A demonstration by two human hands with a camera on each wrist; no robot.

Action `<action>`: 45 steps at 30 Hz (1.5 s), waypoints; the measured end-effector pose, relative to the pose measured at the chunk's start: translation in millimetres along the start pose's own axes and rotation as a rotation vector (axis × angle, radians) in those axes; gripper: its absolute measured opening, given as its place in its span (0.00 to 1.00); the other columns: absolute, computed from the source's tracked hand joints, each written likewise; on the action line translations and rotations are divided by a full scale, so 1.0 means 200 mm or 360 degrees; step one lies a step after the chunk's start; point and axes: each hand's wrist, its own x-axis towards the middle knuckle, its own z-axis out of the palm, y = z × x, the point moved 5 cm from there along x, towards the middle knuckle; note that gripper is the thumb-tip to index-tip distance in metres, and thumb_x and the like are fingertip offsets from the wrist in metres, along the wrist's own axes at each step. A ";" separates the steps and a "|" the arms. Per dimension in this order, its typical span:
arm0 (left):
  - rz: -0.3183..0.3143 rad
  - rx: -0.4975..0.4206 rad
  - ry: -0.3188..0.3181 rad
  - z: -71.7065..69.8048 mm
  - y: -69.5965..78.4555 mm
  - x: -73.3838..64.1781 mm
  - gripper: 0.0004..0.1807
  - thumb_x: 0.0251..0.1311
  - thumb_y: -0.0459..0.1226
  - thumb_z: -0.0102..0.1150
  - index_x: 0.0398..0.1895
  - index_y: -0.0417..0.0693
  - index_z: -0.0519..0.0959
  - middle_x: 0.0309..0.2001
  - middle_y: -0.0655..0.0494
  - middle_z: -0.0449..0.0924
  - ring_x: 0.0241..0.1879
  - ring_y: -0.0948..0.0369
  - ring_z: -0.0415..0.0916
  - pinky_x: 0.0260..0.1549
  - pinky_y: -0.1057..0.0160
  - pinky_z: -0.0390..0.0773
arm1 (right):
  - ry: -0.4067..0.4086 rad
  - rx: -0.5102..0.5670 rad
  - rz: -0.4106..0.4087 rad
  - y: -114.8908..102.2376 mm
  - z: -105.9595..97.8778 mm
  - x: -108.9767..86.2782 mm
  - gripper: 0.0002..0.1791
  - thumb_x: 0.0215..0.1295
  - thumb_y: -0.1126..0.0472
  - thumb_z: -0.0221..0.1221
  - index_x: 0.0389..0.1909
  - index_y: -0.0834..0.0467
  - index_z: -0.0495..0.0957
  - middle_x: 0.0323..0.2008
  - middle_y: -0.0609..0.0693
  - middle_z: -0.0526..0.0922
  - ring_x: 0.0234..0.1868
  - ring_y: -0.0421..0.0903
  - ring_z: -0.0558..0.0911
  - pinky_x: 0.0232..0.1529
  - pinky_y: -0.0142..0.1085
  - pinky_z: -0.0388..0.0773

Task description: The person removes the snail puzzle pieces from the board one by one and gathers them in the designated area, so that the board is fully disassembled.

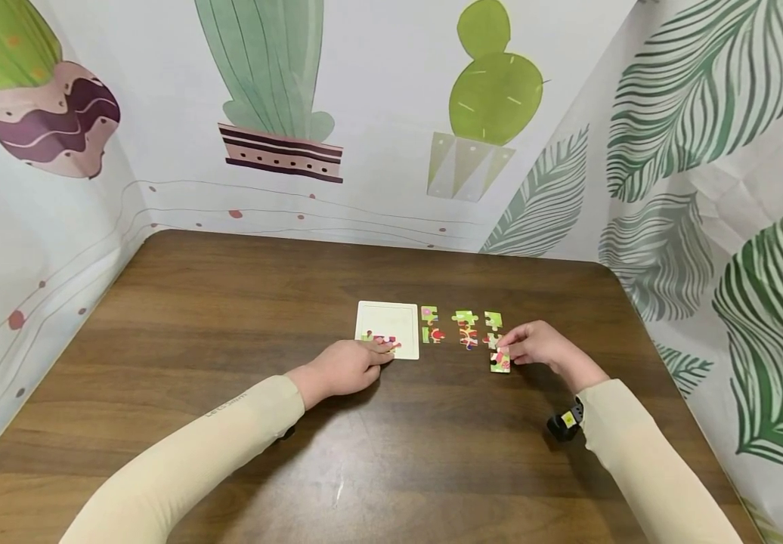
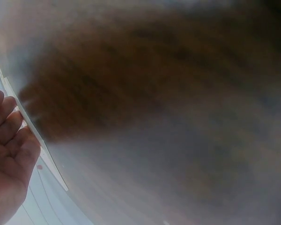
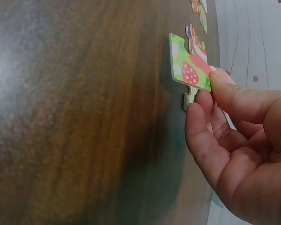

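My right hand (image 1: 536, 344) pinches a jigsaw puzzle piece (image 3: 185, 65) between thumb and fingers. This corner piece is green with a red, white-dotted shape, and it is lifted off the table in the right wrist view. On the left, my left hand (image 1: 347, 368) rests its fingers on the lower part of a cream square puzzle tray (image 1: 388, 304). Several colourful pieces (image 1: 383, 338) lie along the tray's lower edge, partly hidden by those fingers. The left wrist view shows the loosely bent fingers (image 2: 25, 145) at the tray's edge.
Right of the tray, loose pieces lie in columns: two pieces (image 1: 429, 314) close beside it, a middle group (image 1: 465, 317), and others (image 1: 493, 320) near my right hand. The brown wooden table (image 1: 262, 287) meets a wall printed with cacti (image 1: 391, 204).
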 end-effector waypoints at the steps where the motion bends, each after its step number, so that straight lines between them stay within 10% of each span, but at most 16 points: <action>1: -0.0003 -0.0005 -0.0002 0.00 0.00 0.00 0.22 0.70 0.35 0.49 0.64 0.47 0.81 0.68 0.54 0.79 0.69 0.57 0.76 0.67 0.55 0.76 | 0.0000 0.0000 -0.0004 0.00 0.00 0.00 0.14 0.69 0.71 0.58 0.51 0.78 0.79 0.37 0.46 0.86 0.35 0.37 0.81 0.41 0.33 0.86; 45: -0.0027 -0.0042 -0.0027 0.00 0.00 0.01 0.22 0.71 0.33 0.46 0.64 0.44 0.81 0.68 0.52 0.78 0.69 0.55 0.76 0.69 0.54 0.75 | 0.0148 -0.0134 0.0018 0.05 0.01 0.02 0.14 0.68 0.66 0.64 0.47 0.74 0.83 0.37 0.51 0.89 0.35 0.37 0.81 0.44 0.38 0.87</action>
